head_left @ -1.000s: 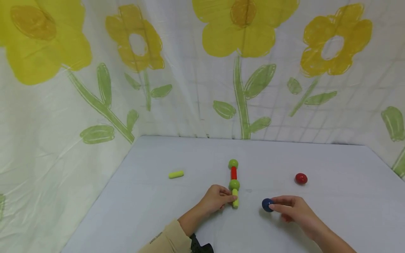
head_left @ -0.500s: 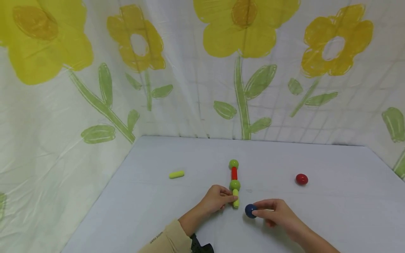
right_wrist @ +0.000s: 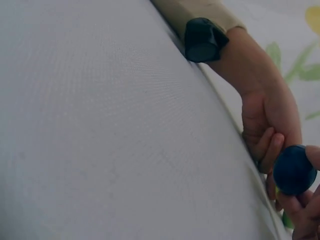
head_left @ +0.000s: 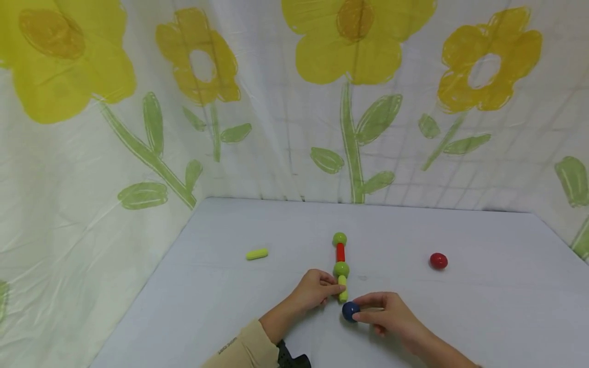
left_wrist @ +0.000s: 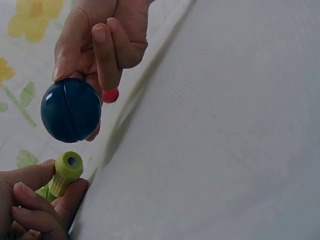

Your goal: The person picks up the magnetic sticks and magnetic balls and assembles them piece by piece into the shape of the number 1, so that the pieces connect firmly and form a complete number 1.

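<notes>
Thumb and fingers of my left hand point(head_left: 313, 290) pinch a yellow-green rod point(head_left: 342, 289), the near piece of a row on the table. Beyond it in line come a green ball point(head_left: 341, 269), a red rod point(head_left: 340, 252) and another green ball point(head_left: 339, 238). My right hand point(head_left: 388, 313) pinches a dark blue ball point(head_left: 350, 311) just off the rod's near end. In the left wrist view a seam runs round the blue ball point(left_wrist: 71, 110), and the yellow-green rod point(left_wrist: 67, 172) shows a hole in its end, with a small gap between the two.
A loose yellow-green rod point(head_left: 256, 254) lies on the white table point(head_left: 207, 306) at the left. Off to the right sits a red ball point(head_left: 438, 261). A curtain point(head_left: 267, 128) printed with yellow flowers hangs behind the table and along its left side.
My right hand has carried the blue ball leftward and slightly nearer me, from well right of the row to the yellow-green rod's near end. The left hand stays in place on the rod.
</notes>
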Action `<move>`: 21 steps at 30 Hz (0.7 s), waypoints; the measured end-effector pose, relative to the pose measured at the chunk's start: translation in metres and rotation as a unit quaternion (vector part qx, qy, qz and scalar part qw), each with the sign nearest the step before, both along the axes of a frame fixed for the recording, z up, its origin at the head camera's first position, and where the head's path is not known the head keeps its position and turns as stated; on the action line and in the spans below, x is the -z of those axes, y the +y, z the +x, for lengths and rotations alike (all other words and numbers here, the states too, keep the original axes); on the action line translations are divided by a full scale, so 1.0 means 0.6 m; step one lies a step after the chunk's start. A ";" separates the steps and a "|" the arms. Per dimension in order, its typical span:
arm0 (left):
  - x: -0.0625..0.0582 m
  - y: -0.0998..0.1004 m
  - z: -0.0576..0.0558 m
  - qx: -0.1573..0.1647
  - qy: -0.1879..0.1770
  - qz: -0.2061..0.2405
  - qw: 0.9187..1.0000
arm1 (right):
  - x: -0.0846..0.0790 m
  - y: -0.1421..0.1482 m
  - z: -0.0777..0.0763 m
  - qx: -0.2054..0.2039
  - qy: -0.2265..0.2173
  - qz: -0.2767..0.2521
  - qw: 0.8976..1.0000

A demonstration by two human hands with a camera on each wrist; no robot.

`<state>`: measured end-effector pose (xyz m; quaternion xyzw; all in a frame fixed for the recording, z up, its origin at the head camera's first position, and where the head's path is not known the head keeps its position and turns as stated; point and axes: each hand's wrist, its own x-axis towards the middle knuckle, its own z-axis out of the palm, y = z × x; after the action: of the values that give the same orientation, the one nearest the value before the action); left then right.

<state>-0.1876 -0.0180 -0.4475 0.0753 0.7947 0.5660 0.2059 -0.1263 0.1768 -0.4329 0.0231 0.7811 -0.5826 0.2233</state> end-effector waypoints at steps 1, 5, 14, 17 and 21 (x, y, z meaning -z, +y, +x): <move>0.000 0.000 0.000 0.000 0.001 0.000 1.000 | 0.001 -0.003 0.000 0.002 0.002 0.001 1.000; 0.000 0.000 0.000 0.002 0.003 0.001 1.000 | 0.006 -0.011 -0.001 0.009 0.006 -0.002 1.000; 0.001 0.000 -0.002 0.004 -0.001 -0.004 1.000 | 0.014 -0.022 -0.002 0.032 -0.005 0.003 0.999; 0.001 -0.001 -0.001 0.004 -0.002 -0.006 1.000 | 0.014 -0.026 -0.002 0.036 -0.006 0.001 0.999; 0.000 0.000 -0.001 0.004 0.002 -0.004 1.000 | 0.014 -0.028 -0.001 0.040 -0.005 -0.003 0.999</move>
<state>-0.1884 -0.0183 -0.4474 0.0782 0.7972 0.5617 0.2070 -0.1271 0.1600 -0.4411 0.0566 0.7768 -0.5930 0.2041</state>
